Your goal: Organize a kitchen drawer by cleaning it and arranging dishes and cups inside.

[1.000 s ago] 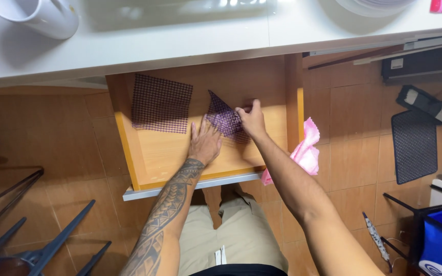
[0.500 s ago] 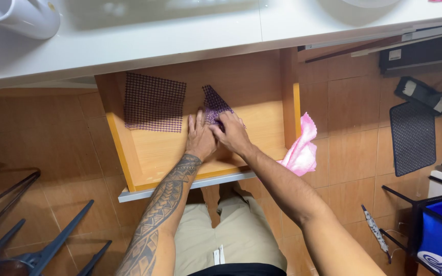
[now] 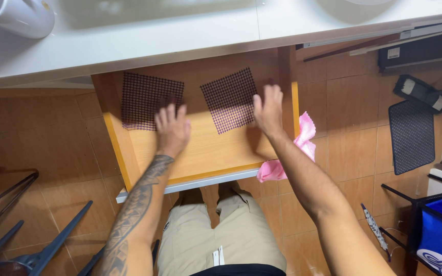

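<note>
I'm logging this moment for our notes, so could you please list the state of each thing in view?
drawer: pulled open
left mesh mat: flat in the drawer
right mesh mat: flat, unfolded
left hand: open, flat on the drawer bottom
right hand: open, beside the right mat
pink cloth: crumpled, hanging outside the drawer

Two dark square mesh mats, left mat (image 3: 149, 97) and right mat (image 3: 229, 99), lie flat in the open wooden drawer (image 3: 205, 153).

right mesh mat (image 3: 229, 98): no longer folded, now lies spread flat in the drawer | my left hand (image 3: 171, 130): shifts from that mat to the left mesh mat (image 3: 151, 99) | my right hand (image 3: 268, 109): moves to the flattened mat's right edge
</note>
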